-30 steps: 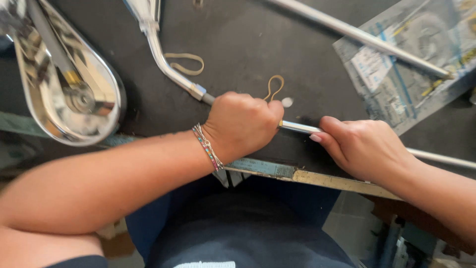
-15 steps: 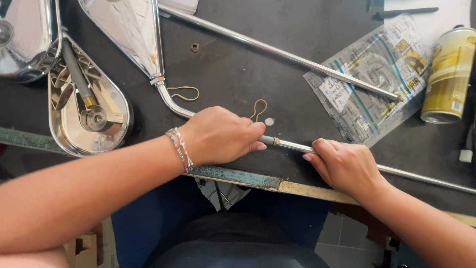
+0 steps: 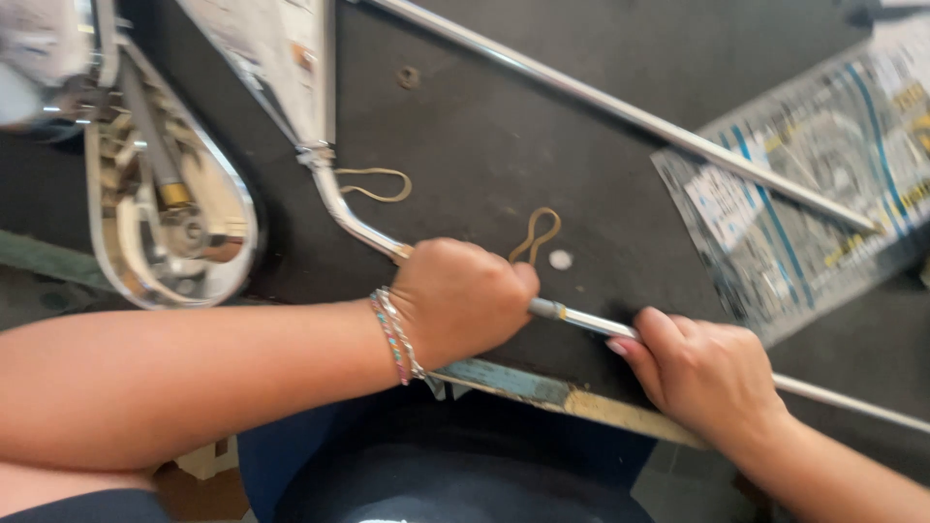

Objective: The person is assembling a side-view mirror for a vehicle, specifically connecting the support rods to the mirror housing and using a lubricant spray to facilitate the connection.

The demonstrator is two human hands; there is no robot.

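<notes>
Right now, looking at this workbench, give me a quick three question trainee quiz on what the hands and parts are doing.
1. True or false: both hands grip the same bent chrome tube.
2. What lies nearest the left hand: A) a spray can, B) a tan rubber band, C) a hammer?
3. Fill in: the left wrist wears a beaded ____.

Key
1. True; the right hand holds it further along, at the bench edge.
2. B, beside a small round washer.
3. Bracelet.
</notes>
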